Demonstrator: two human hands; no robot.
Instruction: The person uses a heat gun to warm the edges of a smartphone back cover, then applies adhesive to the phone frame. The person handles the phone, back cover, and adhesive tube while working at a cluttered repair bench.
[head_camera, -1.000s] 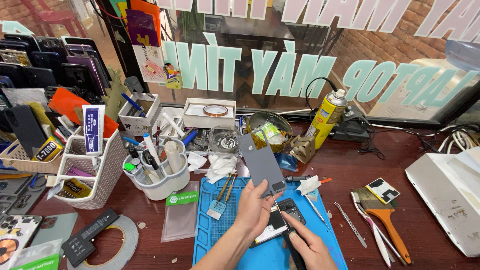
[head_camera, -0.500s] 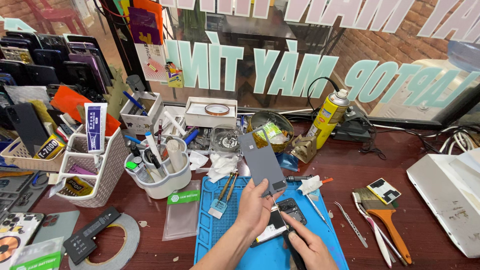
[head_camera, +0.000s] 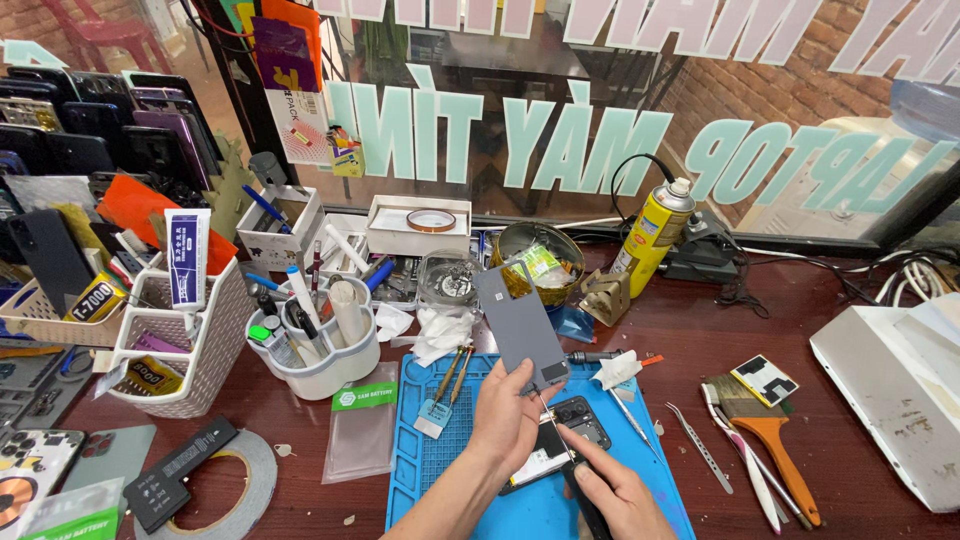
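Disassembly of a smartphone (head_camera: 558, 448) looks under way on the blue work mat (head_camera: 440, 470): the left hand (head_camera: 512, 415) pinches the lower edge of a grey back cover (head_camera: 520, 328), tilted up, its long axis running away toward the window. The right hand (head_camera: 615, 492) closes its fingers around a thin probe tool (head_camera: 556, 428) touching the phone. Next likely calls for careful prying at the joint.

Your counter, crowded from edge to edge

Your dark red-brown counter (head_camera: 800, 330) carries a blue work mat (head_camera: 440, 470) near you, with a white tool cup (head_camera: 320, 355) and a white lattice basket (head_camera: 185, 350) to its left, a yellow spray can (head_camera: 655, 225) at the back, and an orange-handled brush (head_camera: 765, 435) and tweezers (head_camera: 700, 445) on the right.
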